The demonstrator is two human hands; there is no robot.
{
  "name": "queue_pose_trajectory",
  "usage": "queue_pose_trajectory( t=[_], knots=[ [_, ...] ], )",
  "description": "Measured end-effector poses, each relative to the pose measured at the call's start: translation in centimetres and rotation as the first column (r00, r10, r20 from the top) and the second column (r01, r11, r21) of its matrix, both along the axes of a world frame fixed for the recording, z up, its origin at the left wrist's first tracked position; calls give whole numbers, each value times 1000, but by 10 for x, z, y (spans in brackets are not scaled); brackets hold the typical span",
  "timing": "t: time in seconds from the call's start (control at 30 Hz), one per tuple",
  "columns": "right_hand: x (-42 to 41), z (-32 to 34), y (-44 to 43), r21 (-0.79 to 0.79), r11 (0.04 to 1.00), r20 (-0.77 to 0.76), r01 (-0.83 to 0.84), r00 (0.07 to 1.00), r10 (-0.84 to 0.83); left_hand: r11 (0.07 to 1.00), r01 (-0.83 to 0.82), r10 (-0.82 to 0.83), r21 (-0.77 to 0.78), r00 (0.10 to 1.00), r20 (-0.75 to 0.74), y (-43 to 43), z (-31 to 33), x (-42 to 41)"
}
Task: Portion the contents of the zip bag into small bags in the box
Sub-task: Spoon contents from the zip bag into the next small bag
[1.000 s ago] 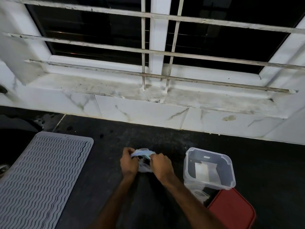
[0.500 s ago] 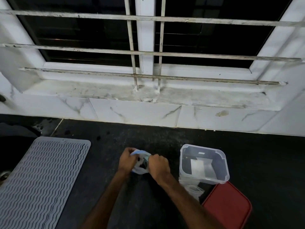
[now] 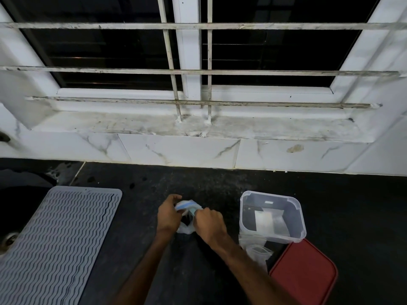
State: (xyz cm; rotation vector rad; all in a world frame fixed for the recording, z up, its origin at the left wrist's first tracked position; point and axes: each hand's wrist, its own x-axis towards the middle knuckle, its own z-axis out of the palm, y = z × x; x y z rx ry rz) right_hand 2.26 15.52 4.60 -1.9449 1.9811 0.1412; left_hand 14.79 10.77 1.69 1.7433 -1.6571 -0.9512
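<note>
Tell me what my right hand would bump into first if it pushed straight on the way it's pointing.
The zip bag that the right hand is pinching, then probably the left hand gripping its other side, though depth is hard to judge here.

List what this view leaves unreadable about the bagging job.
Head view throughout.
1. Contents of the zip bag: covered by the left hand and right hand gripping it.
2. Its seal, open or closed: behind both hands.
3. The pale sheet in the clear box: too blurred to identify.
4. Small bags beside the box: count unclear, transparent and overlapping.
5. Red lid: cut off by the bottom edge.
</note>
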Motion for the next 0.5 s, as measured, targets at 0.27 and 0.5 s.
queue_pose_trajectory(
  t=[0.27,0.5],
  knots=[
    [-5,2,-4,-40,999,-35,21,999,-22,986,98,-139,135,929,342,2,-6,2],
    [-3,0,-7,40,997,55,59,997,-61,926,-172,182,337,983,3,13,-3,-1]
  ],
)
